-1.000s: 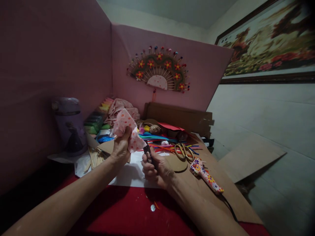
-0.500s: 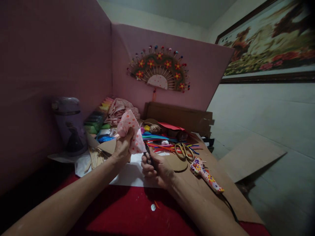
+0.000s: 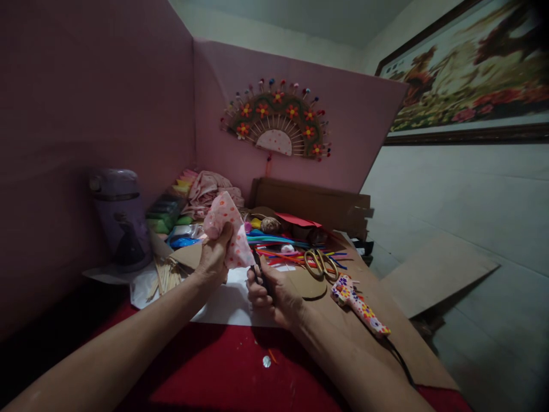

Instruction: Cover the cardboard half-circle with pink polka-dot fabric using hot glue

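Note:
My left hand (image 3: 218,252) pinches a piece of pink fabric with red dots (image 3: 238,243), holding it up above the white paper (image 3: 227,309). Part of the cloth is bunched over the thumb, and a lower corner points to the right. In my right hand (image 3: 274,294) are small black scissors (image 3: 258,272), their handles mostly covered by my fingers. Their tip end meets the lower right corner of the fabric; I cannot tell whether the blades are parted. Just right of this hand lies a rounded cardboard piece (image 3: 306,284).
Gold-handled scissors (image 3: 321,265) and a flowered glue gun (image 3: 360,306) with a cord lie on cardboard at the right. Coloured pipe cleaners (image 3: 274,240) spread behind my hands. Wooden sticks (image 3: 165,277) and a purple bottle (image 3: 120,220) are left. A decorated fan (image 3: 277,123) hangs behind.
The fingers of my right hand have shifted slightly on the scissors. My left hand and the fabric stay almost in place.

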The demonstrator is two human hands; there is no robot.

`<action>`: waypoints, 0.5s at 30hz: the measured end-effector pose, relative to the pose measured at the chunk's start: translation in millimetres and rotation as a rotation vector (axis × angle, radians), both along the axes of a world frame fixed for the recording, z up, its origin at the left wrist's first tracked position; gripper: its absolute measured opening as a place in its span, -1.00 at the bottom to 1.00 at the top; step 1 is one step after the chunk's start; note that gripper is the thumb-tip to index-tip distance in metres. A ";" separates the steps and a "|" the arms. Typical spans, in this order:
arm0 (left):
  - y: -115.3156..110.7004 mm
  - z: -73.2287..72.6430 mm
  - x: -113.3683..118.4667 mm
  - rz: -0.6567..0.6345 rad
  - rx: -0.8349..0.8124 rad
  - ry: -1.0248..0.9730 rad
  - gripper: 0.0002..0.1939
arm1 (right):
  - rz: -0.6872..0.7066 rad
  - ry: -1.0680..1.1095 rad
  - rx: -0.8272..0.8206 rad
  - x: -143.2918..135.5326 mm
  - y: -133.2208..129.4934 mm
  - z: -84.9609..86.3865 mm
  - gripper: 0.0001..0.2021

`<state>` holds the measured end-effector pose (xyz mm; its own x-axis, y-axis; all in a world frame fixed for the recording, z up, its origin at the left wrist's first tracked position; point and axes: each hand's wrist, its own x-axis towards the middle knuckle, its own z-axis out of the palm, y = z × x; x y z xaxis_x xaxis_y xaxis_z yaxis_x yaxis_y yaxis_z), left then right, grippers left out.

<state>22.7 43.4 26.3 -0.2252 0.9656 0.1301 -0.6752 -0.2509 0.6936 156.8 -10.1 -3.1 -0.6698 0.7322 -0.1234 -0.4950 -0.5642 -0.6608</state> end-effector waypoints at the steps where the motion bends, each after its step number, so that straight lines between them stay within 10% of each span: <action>1: -0.9 0.2 0.2 -0.009 0.004 0.007 -0.47 | 0.010 0.001 0.003 0.3 -0.2 0.6 -0.59; 15: -4.0 -1.2 2.6 -0.040 -0.048 0.043 -0.46 | 0.016 0.025 0.005 1.3 -1.8 2.9 -0.57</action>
